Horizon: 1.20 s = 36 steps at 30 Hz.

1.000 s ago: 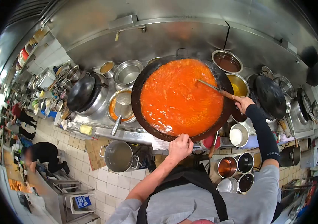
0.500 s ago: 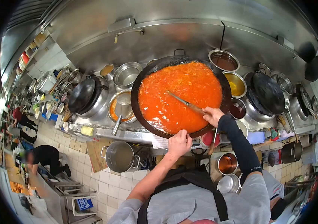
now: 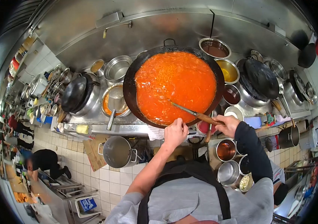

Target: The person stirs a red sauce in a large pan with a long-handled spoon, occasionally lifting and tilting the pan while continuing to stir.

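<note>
In the head view, the fingers of the right hand (image 3: 227, 126) are curled closed around the wooden handle of a long ladle (image 3: 196, 115), whose metal end dips into the orange-red sauce (image 3: 176, 84) filling the large black wok (image 3: 128, 93), while the fingers of the left hand (image 3: 176, 131) are bunched nearly closed at the wok's near rim, though what they pinch there I cannot tell. The wok sits on the steel stove (image 3: 133, 128), between a strainer (image 3: 116, 92) on its left and a bowl of yellow liquid (image 3: 227, 71) on its right; a large pot (image 3: 117, 152) stands below the stove's front edge, near a tiled floor (image 3: 106, 183), and a person in black (image 3: 45, 160) bends at the far left.
</note>
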### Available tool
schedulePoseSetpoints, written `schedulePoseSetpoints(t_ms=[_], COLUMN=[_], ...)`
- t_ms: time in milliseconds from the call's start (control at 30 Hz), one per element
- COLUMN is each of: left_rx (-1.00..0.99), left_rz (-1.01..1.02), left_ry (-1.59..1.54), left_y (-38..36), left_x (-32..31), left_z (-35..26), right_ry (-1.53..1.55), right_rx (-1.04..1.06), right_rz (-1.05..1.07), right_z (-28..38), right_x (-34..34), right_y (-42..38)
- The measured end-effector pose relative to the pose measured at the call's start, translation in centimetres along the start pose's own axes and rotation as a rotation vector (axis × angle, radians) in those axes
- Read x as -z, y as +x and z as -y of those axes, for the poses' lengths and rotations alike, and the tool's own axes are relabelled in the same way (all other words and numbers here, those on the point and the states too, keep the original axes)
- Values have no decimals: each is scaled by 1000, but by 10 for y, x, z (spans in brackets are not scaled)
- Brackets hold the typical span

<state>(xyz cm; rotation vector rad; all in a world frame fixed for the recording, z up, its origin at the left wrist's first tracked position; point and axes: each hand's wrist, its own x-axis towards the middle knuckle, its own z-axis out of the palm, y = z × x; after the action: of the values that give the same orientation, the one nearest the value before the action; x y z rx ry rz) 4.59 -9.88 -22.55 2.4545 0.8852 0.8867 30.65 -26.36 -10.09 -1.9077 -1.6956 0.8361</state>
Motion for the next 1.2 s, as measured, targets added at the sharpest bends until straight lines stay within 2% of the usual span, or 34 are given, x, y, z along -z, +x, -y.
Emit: schedulePoseSetpoints(t_ms=[200,333,600,700,767,933,1200], left_rx=[2,3,-6,-4,-13,-19,-30], left_rz=[3,0,-28,-27,-30,-79,-112], left_ry=[-7,-16,-35,-36,-40,-8,8], left_y=[1,2,3,5,5,8,6], left_x=[2,1,1,2,3,1,-2], left_z=[-1,-1,-1,-1,-1,-4,-1], right_ry=[-127,-65,-3,-22,-16,7,-212], right_rx=[25,-120,-45,83,-108,24,-242], right_rz=[15,82,-18,-139,-93,-316,-348], right_z=[23,41,17,1,16,-12,-20], right_x=[43,63,5,-28,-37,-85,-99], right_y=[-38,-42,2,28,46,101,175])
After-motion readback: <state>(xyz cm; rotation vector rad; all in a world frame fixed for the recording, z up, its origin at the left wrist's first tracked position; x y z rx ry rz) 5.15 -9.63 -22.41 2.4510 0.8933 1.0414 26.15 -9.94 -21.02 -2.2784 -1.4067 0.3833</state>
